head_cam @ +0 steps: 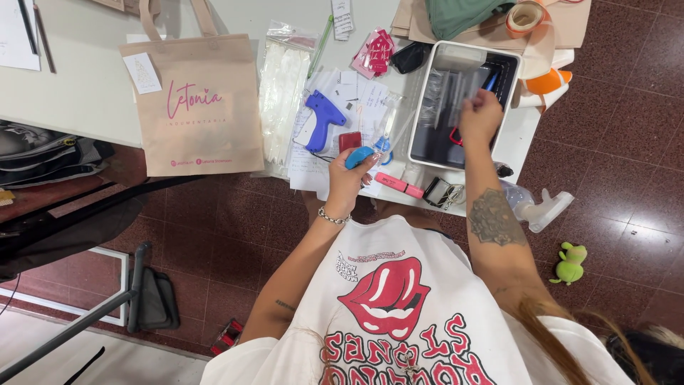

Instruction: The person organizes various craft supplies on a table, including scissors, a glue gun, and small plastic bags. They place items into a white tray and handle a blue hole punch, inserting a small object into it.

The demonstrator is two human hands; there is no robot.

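Quick pass from my remote seat. My left hand [349,178] is closed around a small blue object [358,155], held just above the near edge of the bench [85,78]; I can't tell what the object is, maybe a tape dispenser or a small tool. My right hand [481,117] is down inside the white tray [427,100], fingers curled among the clear plastic packets in there. Whether it actually grips one I cannot tell, since the fingers are hidden from this angle.

Progress, as I judge it: the work looks early to midway. The beige tote bag [199,107] lies flat on the bench with a small white card [142,73] resting at its top left corner. The blue and white tagging gun [320,117] lies untouched on the papers [342,93], well apart from both hands. A clear bag of white plastic fasteners [281,93] sits between the tote and the gun, looks unopened. So supplies are laid out, and the hands are on fetching, not on fastening.

Left to do, I'd say: get what's needed out of the tray and bring it to the gun or the tote. A pink marker [399,184] and a black clip [438,191] lie at the bench edge, near my left hand. A spray bottle [538,207] juts out past the bench edge, under my right forearm.
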